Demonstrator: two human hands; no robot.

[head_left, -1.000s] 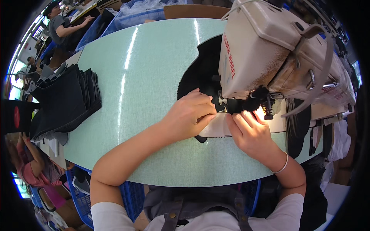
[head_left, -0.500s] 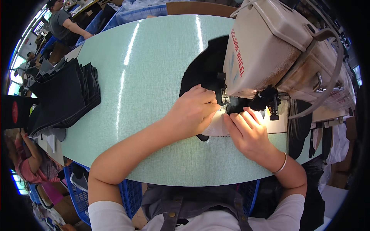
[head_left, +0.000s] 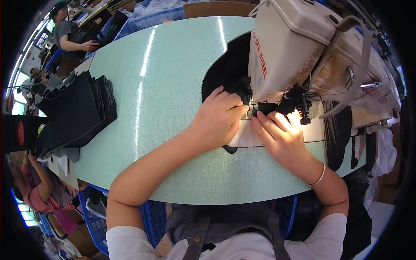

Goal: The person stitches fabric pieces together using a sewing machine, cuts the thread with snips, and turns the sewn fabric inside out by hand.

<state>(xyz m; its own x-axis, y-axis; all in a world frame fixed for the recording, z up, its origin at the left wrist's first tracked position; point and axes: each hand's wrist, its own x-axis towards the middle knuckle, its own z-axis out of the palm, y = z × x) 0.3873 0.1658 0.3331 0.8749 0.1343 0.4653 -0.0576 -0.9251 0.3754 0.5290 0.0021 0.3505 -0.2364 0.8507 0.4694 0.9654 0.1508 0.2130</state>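
Observation:
A black fabric piece (head_left: 223, 69) with a curved edge lies under the head of a beige sewing machine (head_left: 286, 47). My left hand (head_left: 218, 116) is closed on this fabric just left of the presser foot (head_left: 252, 104), fingers bent and pinched at its near part. Right of the foot, my right hand (head_left: 279, 136) has its fingers curled and pressed together on the fabric by the lit needle area. The fingertips of both hands come close to the foot. A small dark tip of fabric (head_left: 230, 149) sticks out below my left hand. The needle itself is too small to make out.
A stack of black fabric pieces (head_left: 78, 112) lies at the left of the pale green table (head_left: 173, 65). More dark pieces (head_left: 338, 138) hang right of the machine. Blue baskets (head_left: 93, 216) stand below the near edge. Co-workers (head_left: 67, 32) are at the far left and left.
My hands stay close to the foot, with the right fingertips slightly nearer it. The whole view has shifted a little. The far-left co-worker's arm has drawn back from the table.

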